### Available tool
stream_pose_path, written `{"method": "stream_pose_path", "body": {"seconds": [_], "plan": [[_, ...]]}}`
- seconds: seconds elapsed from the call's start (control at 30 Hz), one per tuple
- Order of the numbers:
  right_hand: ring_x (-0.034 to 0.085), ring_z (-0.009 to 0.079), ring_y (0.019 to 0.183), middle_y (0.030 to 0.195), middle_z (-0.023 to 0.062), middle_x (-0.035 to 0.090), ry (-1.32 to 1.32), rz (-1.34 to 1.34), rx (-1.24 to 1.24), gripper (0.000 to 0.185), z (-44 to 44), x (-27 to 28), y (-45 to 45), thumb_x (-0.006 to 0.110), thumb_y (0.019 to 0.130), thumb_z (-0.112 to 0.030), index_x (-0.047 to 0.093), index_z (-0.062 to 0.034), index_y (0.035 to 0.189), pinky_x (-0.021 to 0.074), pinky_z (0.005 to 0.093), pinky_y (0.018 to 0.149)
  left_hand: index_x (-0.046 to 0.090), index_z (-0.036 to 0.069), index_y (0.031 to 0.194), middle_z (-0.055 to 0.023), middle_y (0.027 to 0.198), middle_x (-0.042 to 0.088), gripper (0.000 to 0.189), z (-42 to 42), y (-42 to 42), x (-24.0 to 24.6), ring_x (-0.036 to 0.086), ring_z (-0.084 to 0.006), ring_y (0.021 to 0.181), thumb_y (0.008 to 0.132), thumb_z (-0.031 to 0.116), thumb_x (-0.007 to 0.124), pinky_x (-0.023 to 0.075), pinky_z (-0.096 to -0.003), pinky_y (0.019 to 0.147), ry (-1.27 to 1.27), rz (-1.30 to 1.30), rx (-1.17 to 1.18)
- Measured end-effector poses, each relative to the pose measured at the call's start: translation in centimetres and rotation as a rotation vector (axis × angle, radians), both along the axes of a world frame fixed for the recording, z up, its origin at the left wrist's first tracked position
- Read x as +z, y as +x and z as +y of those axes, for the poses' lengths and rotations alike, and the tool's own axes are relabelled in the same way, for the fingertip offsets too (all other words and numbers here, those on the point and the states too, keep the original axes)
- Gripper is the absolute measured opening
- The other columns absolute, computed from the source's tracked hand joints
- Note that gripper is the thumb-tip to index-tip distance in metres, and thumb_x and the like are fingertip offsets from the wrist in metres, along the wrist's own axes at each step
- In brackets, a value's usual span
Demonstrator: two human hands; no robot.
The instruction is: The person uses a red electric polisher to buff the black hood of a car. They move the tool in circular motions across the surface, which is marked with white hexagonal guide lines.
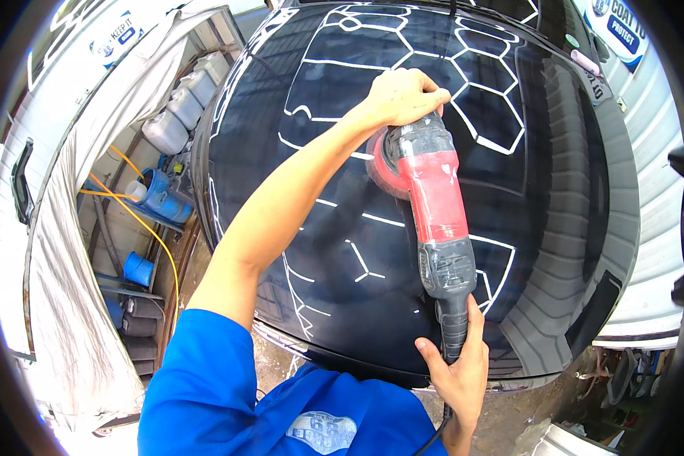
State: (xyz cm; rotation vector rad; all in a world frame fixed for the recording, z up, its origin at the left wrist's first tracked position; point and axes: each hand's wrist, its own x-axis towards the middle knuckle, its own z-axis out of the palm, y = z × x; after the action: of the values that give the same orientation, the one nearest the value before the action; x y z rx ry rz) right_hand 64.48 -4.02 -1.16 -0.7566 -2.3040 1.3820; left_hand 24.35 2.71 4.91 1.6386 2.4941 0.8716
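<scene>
A red and black electric car polisher (pixel 438 196) lies lengthwise over a glossy black car hood (pixel 365 251). Its round pad (pixel 386 168) is tilted at the left of the head; whether it touches the paint is hard to tell. My left hand (pixel 407 97) grips the top of the polisher's head. Around the rear handle, close to the cord, is my right hand (pixel 459 362), with the thumb on the left side and the fingers on the right. White hexagonal light reflections show in the paint.
Left of the car hang a pale curtain (pixel 74 216) and a yellow hose (pixel 168 251). Behind the curtain are plastic canisters (pixel 165 132), a blue bucket (pixel 138 269) and a blue container (pixel 168 199). The polisher's black cord (pixel 436 433) runs down beside my blue shirt.
</scene>
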Motion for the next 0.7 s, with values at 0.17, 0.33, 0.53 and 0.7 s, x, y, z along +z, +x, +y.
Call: {"method": "stream_pose_path", "body": {"seconds": [0.17, 0.33, 0.53, 0.7], "plan": [[0.076, 0.0496, 0.096, 0.107, 0.0285, 0.076, -0.004, -0.045, 0.045, 0.089, -1.1, 0.0, 0.6, 0.085, 0.091, -0.021, 0.033, -0.0007, 0.16, 0.0598, 0.0499, 0.081, 0.087, 0.02, 0.086, -0.0087, 0.087, 0.081, 0.048, -2.7, 0.4, -0.5, 0.078, -0.0276, 0.089, 0.091, 0.059, 0.06, 0.0584, -0.0394, 0.089, 0.014, -0.031, 0.041], [0.076, 0.0498, 0.099, 0.111, 0.029, 0.075, -0.007, -0.032, 0.075, 0.088, -2.1, -0.7, 0.3, 0.084, 0.092, -0.021, 0.033, -0.0009, 0.16, 0.0599, 0.0503, 0.083, 0.087, 0.019, 0.084, -0.0073, 0.084, 0.081, 0.045, -5.4, 0.4, -0.6, 0.078, -0.0275, 0.085, 0.091, 0.055, 0.062, 0.059, -0.04, 0.087, -0.008, -0.009, 0.13], [0.075, 0.0497, 0.102, 0.112, 0.0299, 0.075, 0.043, -0.013, 0.072, 0.086, -4.7, -1.2, -0.8, 0.084, 0.092, -0.02, 0.034, -0.0002, 0.16, 0.06, 0.0498, 0.084, 0.086, 0.015, 0.083, -0.0087, 0.077, 0.076, 0.042, -8.1, -0.3, -0.9, 0.074, -0.025, 0.076, 0.088, 0.049, 0.062, 0.0555, -0.0381, 0.082, 0.042, -0.096, 0.158], [0.077, 0.0479, 0.098, 0.108, 0.0292, 0.076, 0.027, -0.085, -0.002, 0.086, -9.4, -1.5, -2.2, 0.084, 0.092, -0.019, 0.034, 0.0001, 0.16, 0.0597, 0.0488, 0.082, 0.087, 0.018, 0.081, -0.0083, 0.081, 0.08, 0.044, -10.4, -2.0, -2.0, 0.079, -0.0288, 0.083, 0.088, 0.054, 0.062, 0.0596, -0.0413, 0.087, 0.05, -0.012, 0.092]]}}
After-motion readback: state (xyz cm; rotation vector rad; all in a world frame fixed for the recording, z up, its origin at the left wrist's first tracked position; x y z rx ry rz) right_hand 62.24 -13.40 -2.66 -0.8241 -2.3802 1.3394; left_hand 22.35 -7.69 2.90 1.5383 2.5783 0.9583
